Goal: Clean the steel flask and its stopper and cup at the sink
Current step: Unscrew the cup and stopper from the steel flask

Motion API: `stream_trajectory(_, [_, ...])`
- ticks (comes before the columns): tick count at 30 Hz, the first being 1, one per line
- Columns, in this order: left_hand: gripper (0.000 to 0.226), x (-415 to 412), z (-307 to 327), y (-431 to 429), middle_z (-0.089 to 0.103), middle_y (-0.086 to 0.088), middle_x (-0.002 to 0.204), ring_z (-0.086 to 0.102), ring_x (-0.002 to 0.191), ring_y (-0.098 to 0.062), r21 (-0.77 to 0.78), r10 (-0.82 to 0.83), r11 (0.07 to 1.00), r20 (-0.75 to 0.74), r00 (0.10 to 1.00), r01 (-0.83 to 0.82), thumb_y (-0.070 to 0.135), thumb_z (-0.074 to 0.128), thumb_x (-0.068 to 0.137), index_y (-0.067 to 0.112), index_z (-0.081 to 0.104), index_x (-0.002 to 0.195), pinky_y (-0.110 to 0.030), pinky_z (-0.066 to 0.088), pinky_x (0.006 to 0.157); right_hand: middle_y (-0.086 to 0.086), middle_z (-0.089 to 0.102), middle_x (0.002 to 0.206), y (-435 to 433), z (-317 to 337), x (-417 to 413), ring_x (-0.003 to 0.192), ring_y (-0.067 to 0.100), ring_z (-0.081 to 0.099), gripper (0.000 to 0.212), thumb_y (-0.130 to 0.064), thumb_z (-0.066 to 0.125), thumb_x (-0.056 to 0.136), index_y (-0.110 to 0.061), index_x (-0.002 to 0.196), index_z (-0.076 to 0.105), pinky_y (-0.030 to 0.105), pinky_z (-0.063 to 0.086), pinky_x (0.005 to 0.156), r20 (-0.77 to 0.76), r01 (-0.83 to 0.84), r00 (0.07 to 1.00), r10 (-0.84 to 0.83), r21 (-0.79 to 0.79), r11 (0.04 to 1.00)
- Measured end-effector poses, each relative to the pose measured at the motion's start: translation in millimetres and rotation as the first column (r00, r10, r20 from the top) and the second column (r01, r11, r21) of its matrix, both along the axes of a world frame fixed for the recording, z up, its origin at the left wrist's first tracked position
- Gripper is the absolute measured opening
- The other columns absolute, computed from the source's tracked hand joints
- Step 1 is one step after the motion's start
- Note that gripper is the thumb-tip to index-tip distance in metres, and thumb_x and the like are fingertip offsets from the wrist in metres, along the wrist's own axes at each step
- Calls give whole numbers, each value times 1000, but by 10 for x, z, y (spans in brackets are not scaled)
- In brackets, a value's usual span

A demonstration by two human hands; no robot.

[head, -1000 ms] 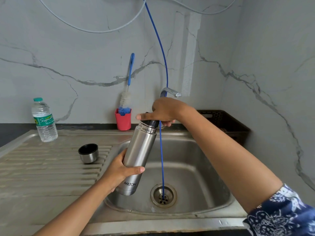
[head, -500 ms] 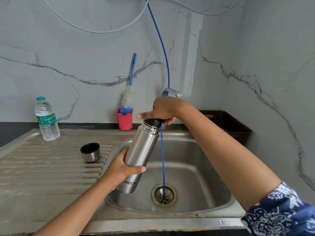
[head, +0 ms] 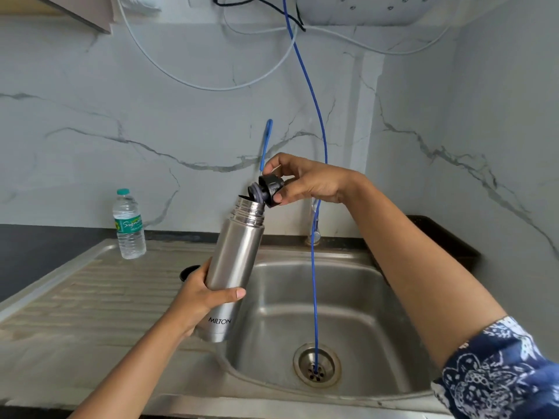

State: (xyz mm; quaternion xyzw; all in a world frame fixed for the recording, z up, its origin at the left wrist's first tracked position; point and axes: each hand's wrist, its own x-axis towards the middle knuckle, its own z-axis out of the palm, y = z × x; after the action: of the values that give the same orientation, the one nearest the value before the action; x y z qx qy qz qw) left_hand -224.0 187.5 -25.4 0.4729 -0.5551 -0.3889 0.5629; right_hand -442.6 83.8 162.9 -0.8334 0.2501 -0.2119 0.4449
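My left hand point(head: 201, 297) grips the lower body of the steel flask point(head: 236, 267), which tilts right over the sink's point(head: 348, 313) left rim. The flask's threaded mouth stands uncovered. My right hand point(head: 305, 179) pinches the black stopper point(head: 267, 189), tilted and lifted just above the mouth, its lower end still at the rim. The steel cup point(head: 188, 272) with a black lining sits on the drainboard, mostly hidden behind my left hand.
A thin blue hose point(head: 314, 267) hangs down into the drain point(head: 316, 364). The tap point(head: 314, 228) stands behind it. A plastic water bottle point(head: 129, 225) is on the drainboard's point(head: 90, 297) far end. A blue brush handle point(head: 266, 143) leans on the marble wall.
My right hand has pulled the stopper out of the flask's mouth and raised it. The flask has risen a little, and the view has tilted upward.
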Motion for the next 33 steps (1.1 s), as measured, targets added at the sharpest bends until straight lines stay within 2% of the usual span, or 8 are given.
stream_trajectory(6, [101,501,95,224,75,0,87,71,80,-16,-27,157,987,-29,987,-158,52,91,14,21,60,105,-25,53,65,7,56,114,104,-424,434,101,20,61,49,1,64,70,-13,116,55,32,51,94,258,12,965,-53,160,987])
stream_trajectory(10, [77,847,113,389,74,6,80,69,74,-12,-24,257,965,-102,961,-261,38,82,28,22,59,100,-31,52,65,3,58,96,217,-856,777,83,11,61,42,17,57,80,-12,111,52,19,54,71,325,69,933,-156,265,962])
stream_trajectory(12, [75,1013,103,472,73,7,78,69,72,-12,-18,303,952,-103,947,-306,39,81,30,23,60,100,-30,51,64,3,60,93,242,-1115,977,81,10,60,42,11,66,76,-12,109,53,20,53,71,269,122,944,-190,251,960])
stream_trajectory(15, [73,1215,65,551,72,5,81,67,74,-15,-11,362,931,-118,925,-366,40,81,32,24,61,100,-31,50,63,9,63,97,305,-1479,1245,89,17,60,46,-3,80,63,-12,104,59,34,50,87,144,184,966,-216,209,961])
stream_trajectory(20, [74,1404,-50,609,71,-2,96,67,85,-21,-2,408,911,-157,900,-413,40,83,35,27,61,104,-36,51,73,-4,60,90,454,-1909,1533,90,13,55,44,-1,76,71,-13,109,56,19,44,73,-66,253,966,-249,62,966])
stream_trajectory(23, [73,1415,-99,623,71,0,93,67,82,-17,-8,424,901,-183,887,-433,39,82,35,28,61,103,-32,50,69,5,62,109,469,-2061,1679,101,18,57,56,-12,80,70,-9,120,56,22,43,80,-180,277,942,-282,-53,959])
stream_trajectory(27, [72,1408,-155,617,70,7,89,67,75,-7,-9,435,895,-197,879,-446,39,81,35,32,60,104,-30,50,64,10,55,121,440,-2199,1874,110,24,54,66,-23,86,64,-9,120,55,22,39,81,-232,294,917,-324,-154,943])
stream_trajectory(33, [70,1432,-191,610,70,10,86,68,73,-4,-17,445,889,-205,872,-458,39,81,37,32,59,103,-29,50,64,9,61,118,432,-2294,2019,110,23,56,62,-23,86,65,-8,117,57,21,39,82,-218,327,906,-364,-187,926])
